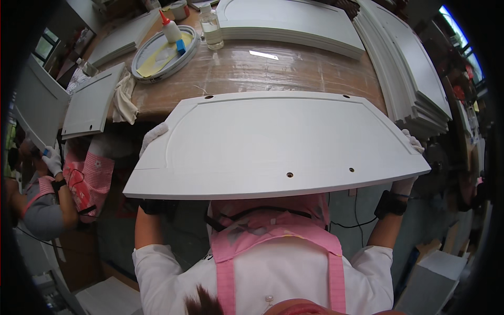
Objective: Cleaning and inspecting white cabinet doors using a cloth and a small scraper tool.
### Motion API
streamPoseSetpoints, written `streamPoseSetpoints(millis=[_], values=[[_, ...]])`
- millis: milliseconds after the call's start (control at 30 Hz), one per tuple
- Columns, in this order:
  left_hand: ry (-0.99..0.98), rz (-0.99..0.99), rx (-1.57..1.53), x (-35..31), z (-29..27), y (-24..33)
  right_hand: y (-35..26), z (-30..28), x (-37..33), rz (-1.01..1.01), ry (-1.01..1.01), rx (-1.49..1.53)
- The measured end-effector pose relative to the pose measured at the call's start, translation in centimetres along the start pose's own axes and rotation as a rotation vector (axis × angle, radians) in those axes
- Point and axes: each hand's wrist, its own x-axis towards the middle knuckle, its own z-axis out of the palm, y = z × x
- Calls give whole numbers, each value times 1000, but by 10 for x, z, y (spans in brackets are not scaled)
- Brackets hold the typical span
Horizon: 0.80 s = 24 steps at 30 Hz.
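Observation:
A large white cabinet door panel [278,136] lies across in front of me, held at both ends. It has a routed groove along its border and several small round holes. My left hand [153,135], in a white glove, is closed around its left edge; most of the fingers are hidden underneath. On the right edge, the gloved fingertips of my right hand [412,140] show over the rim, gripping it. The panel's far edge overlaps the near side of the table in this view; whether it rests there I cannot tell.
On the film-covered table [262,71] are a flat blade [263,55], a clear bottle [211,29] and a round lid [152,71] holding a red-tipped squeeze bottle [169,29] and blue block [181,47]. White panel stacks [294,34] stand behind and right. A co-worker [47,205] handles another panel at left.

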Motion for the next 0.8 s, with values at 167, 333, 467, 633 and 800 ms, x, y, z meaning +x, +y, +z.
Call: streamPoseSetpoints(millis=[167,333,467,633,800], values=[[359,610,792,48,86,59,-125,49,60,230,94,137],[213,433,829,77,62,51,-96,88,115,461,-88,-107],[197,210,816,114,24,14,-7,81,137,613,-130,-637],[237,1,1004,146,0,2,67,79,155,727,-272,-1163],[251,35,1115,191,-4,4,79,53,143,729,-206,-940]])
